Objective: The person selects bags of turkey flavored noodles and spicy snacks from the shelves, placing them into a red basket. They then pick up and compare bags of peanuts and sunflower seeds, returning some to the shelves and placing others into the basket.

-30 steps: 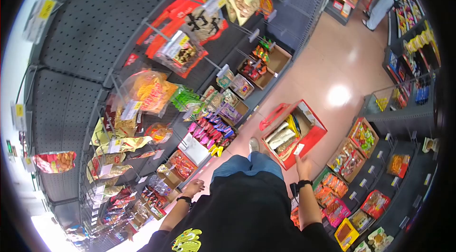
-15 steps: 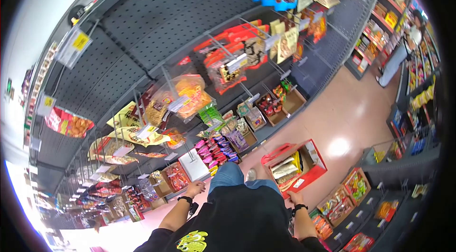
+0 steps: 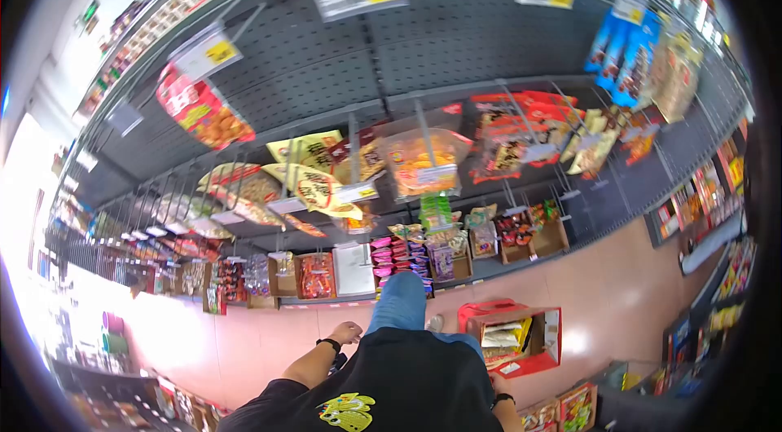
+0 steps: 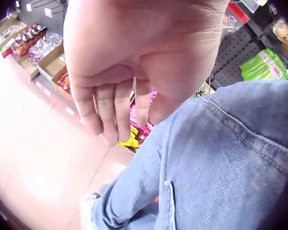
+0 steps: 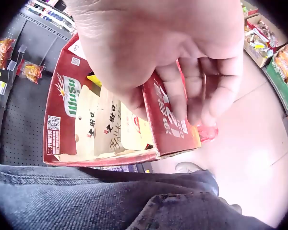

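Note:
My right hand (image 5: 168,52) grips the near wall of a red cardboard box (image 5: 60,110), thumb inside and fingers outside. Cream-coloured packets (image 5: 110,120) lie in the box, along with something yellow. From the head view the box (image 3: 538,363) is low on my right, and the right hand (image 3: 495,383) is partly hidden by my black shirt. My left hand (image 4: 144,57) hangs empty beside my jeans, its fingers relaxed; in the head view this hand (image 3: 347,332) is left of my knee.
A dark pegboard shelf (image 3: 301,49) with hanging snack bags (image 3: 423,163) spans the front. Boxes of small packets (image 3: 316,275) line its bottom. More snack boxes (image 3: 578,407) stand at lower right. A person's leg (image 3: 715,243) shows at the right edge.
The head view has swung left to face the shelf more squarely. My right hand has come to the box's near wall and holds it. The left hand remains empty.

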Motion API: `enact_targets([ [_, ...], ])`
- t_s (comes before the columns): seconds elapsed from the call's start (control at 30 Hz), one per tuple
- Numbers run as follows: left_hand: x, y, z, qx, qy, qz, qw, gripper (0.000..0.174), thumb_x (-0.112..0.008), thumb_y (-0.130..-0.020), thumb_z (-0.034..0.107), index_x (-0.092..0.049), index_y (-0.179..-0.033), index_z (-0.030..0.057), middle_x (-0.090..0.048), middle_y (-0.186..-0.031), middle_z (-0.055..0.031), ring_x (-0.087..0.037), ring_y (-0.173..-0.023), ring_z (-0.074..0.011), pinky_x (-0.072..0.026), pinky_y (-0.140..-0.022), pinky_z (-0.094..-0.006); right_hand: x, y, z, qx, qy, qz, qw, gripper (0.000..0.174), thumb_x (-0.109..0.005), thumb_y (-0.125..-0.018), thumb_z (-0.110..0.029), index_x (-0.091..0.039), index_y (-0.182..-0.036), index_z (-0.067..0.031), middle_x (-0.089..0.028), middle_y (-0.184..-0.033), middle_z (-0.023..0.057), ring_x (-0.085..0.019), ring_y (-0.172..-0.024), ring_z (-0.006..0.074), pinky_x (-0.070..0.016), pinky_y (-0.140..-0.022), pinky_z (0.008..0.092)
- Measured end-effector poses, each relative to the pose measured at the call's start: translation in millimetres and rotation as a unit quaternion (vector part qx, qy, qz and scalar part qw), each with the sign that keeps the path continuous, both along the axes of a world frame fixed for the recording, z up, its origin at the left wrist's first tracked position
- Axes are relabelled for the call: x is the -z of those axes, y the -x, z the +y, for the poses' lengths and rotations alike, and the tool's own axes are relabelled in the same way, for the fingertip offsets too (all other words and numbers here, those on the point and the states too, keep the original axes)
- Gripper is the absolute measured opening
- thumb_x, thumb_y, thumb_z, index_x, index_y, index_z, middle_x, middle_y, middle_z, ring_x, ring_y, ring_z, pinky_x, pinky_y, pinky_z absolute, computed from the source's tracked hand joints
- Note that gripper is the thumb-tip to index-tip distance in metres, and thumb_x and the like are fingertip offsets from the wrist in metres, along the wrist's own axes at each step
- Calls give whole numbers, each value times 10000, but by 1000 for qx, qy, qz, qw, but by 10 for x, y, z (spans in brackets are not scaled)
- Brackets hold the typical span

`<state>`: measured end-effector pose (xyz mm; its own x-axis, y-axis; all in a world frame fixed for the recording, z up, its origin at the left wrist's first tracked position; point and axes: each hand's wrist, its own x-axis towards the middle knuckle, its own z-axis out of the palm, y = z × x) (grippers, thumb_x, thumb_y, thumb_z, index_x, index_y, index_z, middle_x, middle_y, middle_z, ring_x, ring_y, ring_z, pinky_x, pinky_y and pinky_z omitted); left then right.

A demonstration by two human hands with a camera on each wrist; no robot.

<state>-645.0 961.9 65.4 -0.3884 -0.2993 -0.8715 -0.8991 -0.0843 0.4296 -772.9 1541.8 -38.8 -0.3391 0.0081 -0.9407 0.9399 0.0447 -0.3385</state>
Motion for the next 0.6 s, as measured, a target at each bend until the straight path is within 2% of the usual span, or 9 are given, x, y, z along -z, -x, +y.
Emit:
enact_targets([
  [0.07, 15, -12, 28, -11, -10, 3, 1000, 301, -645, -877, 327, -657, -1049, 80, -721, -880, -84, -689, -712, -162, -525, -587, -280, 605, 12, 248, -8, 61, -58, 996, 224, -625, -876, -267, -698, -814, -64, -687, -726, 77, -633, -615, 223, -515, -617, 336],
  [0.1, 21, -36, 35, -24, -8, 7, 1000, 301, -645, -877, 327, -657, -1049, 80, -721, -880, -84, -689, -712, -162, -525, -587, -280, 452, 94, 165, -22, 62, -55, 996, 224, -625, -876, -267, -698, -814, -64, -687, -726, 77, -633, -615, 223, -515, -617, 336],
  [0.17, 52, -70, 51, -25, -8, 17, 1000, 337, -648, -869, 348, -654, -1067, 75, -720, -877, -87, -690, -718, -168, -534, -591, -287, -44, 149, -5, -62, 39, -73, 995, 293, -637, -886, -295, -715, -949, -19, -721, -854, 90, -668, -756, 247, -538, -748, 345],
  [0.43, 159, -131, 125, -43, -7, 3, 999, 338, -626, -883, 338, -656, -1079, 65, -718, -871, -80, -690, -713, -168, -542, -594, -294, -33, 95, -7, -155, -15, -49, 987, 308, -666, -862, -332, -710, -900, -30, -697, -788, 73, -639, -680, 224, -516, -671, 341],
  [0.6, 237, 19, 118, -97, -49, 49, 993, 307, -617, -902, 315, -658, -1087, 74, -717, -876, -81, -692, -703, -160, -542, -591, -295, 37, 81, -8, -161, -49, -46, 985, 322, -686, -845, -359, -707, -865, -38, -680, -741, 62, -619, -626, 208, -501, -616, 338],
])
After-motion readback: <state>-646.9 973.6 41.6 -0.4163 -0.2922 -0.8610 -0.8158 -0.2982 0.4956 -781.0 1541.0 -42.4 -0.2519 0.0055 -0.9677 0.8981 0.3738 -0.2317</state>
